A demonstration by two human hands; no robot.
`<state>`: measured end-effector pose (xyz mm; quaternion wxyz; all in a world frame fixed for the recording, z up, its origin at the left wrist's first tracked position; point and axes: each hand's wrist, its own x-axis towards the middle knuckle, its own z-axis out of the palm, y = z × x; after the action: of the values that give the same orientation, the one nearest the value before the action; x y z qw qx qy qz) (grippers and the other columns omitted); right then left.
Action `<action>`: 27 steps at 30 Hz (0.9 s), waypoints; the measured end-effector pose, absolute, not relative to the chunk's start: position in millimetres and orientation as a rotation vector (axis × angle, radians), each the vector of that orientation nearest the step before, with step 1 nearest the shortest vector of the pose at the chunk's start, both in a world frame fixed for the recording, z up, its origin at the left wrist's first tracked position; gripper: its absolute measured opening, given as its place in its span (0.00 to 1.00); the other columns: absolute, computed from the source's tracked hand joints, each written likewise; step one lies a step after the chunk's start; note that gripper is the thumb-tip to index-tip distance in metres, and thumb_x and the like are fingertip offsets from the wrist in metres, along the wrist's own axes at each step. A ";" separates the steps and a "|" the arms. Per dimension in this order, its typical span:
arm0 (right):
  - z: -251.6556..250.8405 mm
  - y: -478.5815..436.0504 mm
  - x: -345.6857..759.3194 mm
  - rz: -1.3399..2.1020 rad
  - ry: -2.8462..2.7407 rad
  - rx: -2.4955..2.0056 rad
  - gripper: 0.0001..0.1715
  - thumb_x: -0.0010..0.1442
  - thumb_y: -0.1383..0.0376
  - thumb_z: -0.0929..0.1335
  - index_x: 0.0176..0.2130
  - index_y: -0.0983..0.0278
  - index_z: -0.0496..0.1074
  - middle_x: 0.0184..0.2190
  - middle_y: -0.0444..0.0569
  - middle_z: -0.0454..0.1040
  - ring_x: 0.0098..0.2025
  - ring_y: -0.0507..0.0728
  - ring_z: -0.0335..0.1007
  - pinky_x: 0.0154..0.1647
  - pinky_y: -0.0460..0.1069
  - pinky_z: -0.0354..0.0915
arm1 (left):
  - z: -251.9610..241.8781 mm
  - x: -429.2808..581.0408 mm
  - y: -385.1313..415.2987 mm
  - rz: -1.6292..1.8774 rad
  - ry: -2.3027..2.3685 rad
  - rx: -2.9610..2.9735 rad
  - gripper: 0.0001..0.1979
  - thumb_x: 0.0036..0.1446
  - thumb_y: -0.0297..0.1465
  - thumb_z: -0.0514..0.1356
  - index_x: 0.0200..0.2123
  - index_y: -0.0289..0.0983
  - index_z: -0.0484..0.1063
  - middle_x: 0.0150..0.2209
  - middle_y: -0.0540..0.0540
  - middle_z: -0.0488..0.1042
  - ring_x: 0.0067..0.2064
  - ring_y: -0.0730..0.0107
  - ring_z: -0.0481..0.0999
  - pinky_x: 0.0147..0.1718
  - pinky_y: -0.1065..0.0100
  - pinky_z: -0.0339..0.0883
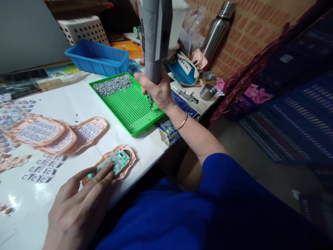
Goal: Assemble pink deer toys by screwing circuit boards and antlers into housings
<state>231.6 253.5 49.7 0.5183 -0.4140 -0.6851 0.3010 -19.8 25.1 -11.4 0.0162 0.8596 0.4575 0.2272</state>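
Note:
My right hand (158,91) is wrapped round a grey electric screwdriver (155,38), held upright with its tip down on the green perforated screw tray (122,104). A heap of small silver screws (113,85) lies at the tray's far end. My left hand (75,205) lies flat with its fingers stretched out, pressing a green circuit board (118,160) into a pink phone-shaped shell (130,163) on the white table.
Three more pink shells with keypads (56,133) lie to the left, beside sheets of keypad pieces (39,172). A blue plastic bin (97,57) and a white basket (83,29) stand behind the tray. A steel flask (217,29), small metal cups (208,92) and blue crates (299,114) are at right.

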 end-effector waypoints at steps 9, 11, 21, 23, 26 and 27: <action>44.7 255.9 231.5 0.704 -1.603 -0.941 0.43 0.55 0.29 0.61 0.50 0.60 0.62 0.26 0.35 0.59 0.25 0.46 0.56 0.32 0.48 0.67 | -1.9 -11.4 27.4 0.784 1.475 2.720 0.12 0.64 0.30 0.58 0.51 0.45 0.72 0.50 0.46 0.82 0.50 0.49 0.77 0.41 0.52 0.72; 47.1 252.2 231.6 0.711 -1.611 -0.956 0.42 0.57 0.31 0.61 0.52 0.61 0.63 0.26 0.37 0.60 0.25 0.47 0.59 0.33 0.49 0.68 | -1.8 -11.6 28.2 0.791 1.474 2.730 0.12 0.65 0.31 0.58 0.51 0.45 0.72 0.51 0.46 0.82 0.50 0.49 0.77 0.41 0.52 0.71; 41.3 259.8 233.7 0.701 -1.572 -0.747 0.36 0.55 0.35 0.68 0.48 0.58 0.64 0.21 0.33 0.60 0.21 0.47 0.60 0.26 0.46 0.66 | -2.1 -7.1 33.0 0.857 1.440 2.736 0.08 0.64 0.30 0.58 0.45 0.43 0.74 0.48 0.47 0.83 0.47 0.52 0.77 0.39 0.57 0.68; 46.9 260.3 231.2 0.717 -1.516 -0.684 0.33 0.53 0.41 0.71 0.46 0.58 0.64 0.21 0.32 0.60 0.19 0.47 0.57 0.23 0.45 0.64 | -0.9 -3.8 33.1 0.894 1.465 2.720 0.07 0.64 0.28 0.58 0.44 0.42 0.73 0.47 0.48 0.83 0.46 0.54 0.77 0.39 0.58 0.68; 63.8 249.2 221.9 0.734 -1.460 -0.625 0.24 0.53 0.51 0.72 0.45 0.58 0.64 0.25 0.35 0.63 0.19 0.47 0.57 0.23 0.47 0.64 | 2.1 3.6 33.3 0.959 1.496 2.717 0.05 0.63 0.25 0.60 0.40 0.41 0.72 0.46 0.48 0.84 0.44 0.56 0.77 0.39 0.60 0.67; 70.0 242.1 217.2 0.722 -1.463 -0.588 0.22 0.55 0.53 0.71 0.44 0.58 0.64 0.27 0.36 0.64 0.19 0.47 0.58 0.23 0.47 0.63 | 3.3 5.9 33.7 0.981 1.505 2.719 0.04 0.63 0.25 0.60 0.39 0.41 0.72 0.45 0.47 0.84 0.44 0.57 0.77 0.38 0.60 0.67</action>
<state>217.2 242.1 70.0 0.6470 -0.2584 -0.6432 0.3175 5.9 33.7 3.3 -0.0585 0.8329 0.4609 0.3006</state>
